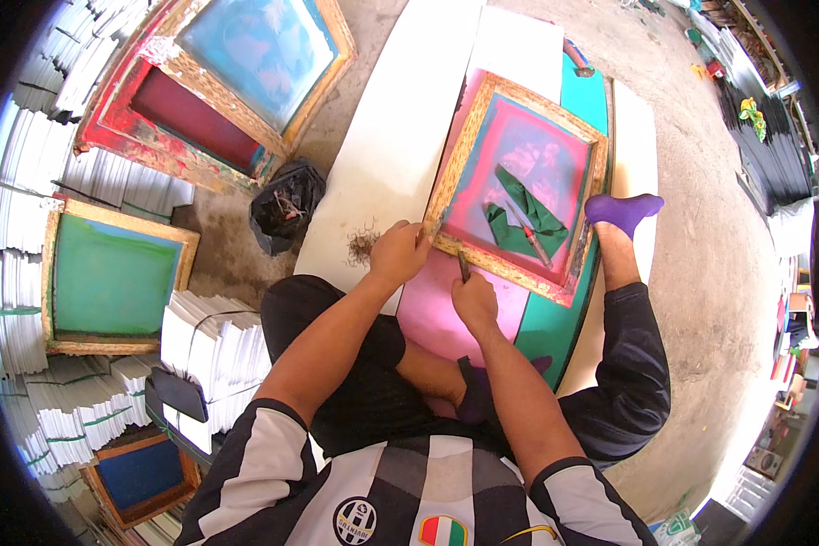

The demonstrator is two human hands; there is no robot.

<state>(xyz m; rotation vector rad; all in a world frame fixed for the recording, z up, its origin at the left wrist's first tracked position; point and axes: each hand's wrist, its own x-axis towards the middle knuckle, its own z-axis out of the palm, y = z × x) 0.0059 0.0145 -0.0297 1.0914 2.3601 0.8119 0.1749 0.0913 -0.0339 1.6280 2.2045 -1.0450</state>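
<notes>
A wooden screen-printing frame (594, 182) with pink and blue mesh lies in front of me. My left hand (399, 255) is closed on its near left corner, fingers curled and partly hidden. My right hand (475, 298) grips a short dark tool (465, 267) whose tip meets the frame's near edge; its exact kind cannot be made out. Across the mesh lie folded dark green cloth pieces (530, 205) and a slim tool with a red handle (539, 247). Beside my left hand, thin brown wiry bits (362, 247) form a small pile on the white board (373, 155).
Left of the board stands a black plastic bag (287, 202) with scraps inside. Further left are a blue-mesh frame (255, 55), a red frame (187, 118), a green-mesh frame (114, 278) and bundled white stacks (214, 350). My purple-socked foot (622, 211) rests right of the pink-mesh frame.
</notes>
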